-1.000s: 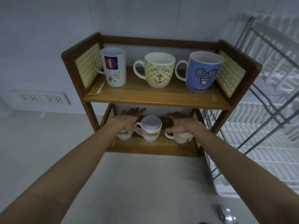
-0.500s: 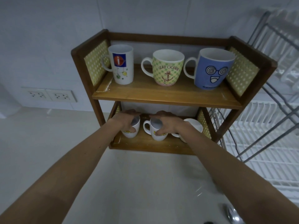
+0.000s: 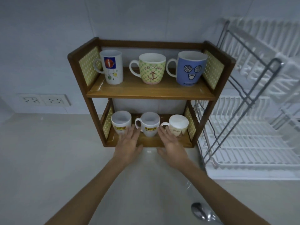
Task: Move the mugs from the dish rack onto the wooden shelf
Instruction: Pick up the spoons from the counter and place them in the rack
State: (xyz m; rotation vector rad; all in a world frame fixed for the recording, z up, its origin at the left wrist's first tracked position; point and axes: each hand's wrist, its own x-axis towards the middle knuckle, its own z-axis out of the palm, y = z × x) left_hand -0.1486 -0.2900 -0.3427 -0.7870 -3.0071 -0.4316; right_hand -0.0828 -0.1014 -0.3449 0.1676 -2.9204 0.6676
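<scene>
The wooden shelf (image 3: 151, 93) stands against the wall with two levels. On top are a tall white mug (image 3: 112, 67), a green anchor mug (image 3: 152, 69) and a blue face mug (image 3: 190, 69). Below stand two white mugs with yellow labels, one on the left (image 3: 121, 121) and one in the middle (image 3: 150, 124), and a beige mug (image 3: 178, 125) on the right. My left hand (image 3: 129, 146) and my right hand (image 3: 171, 146) hover open in front of the lower level, on either side of the middle mug, holding nothing. The white dish rack (image 3: 253, 143) on the right shows no mugs.
The shelf and rack rest on a pale counter (image 3: 56, 159). Two wall sockets (image 3: 43, 100) sit at the left. A metal spoon (image 3: 201, 211) lies near the bottom edge. The rack's grey metal frame (image 3: 246, 98) leans close to the shelf's right side.
Both hands have let go of the lower mugs and pulled back toward me, fingers spread. All three lower mugs stand uncovered. The view has shifted, showing more of the dish rack.
</scene>
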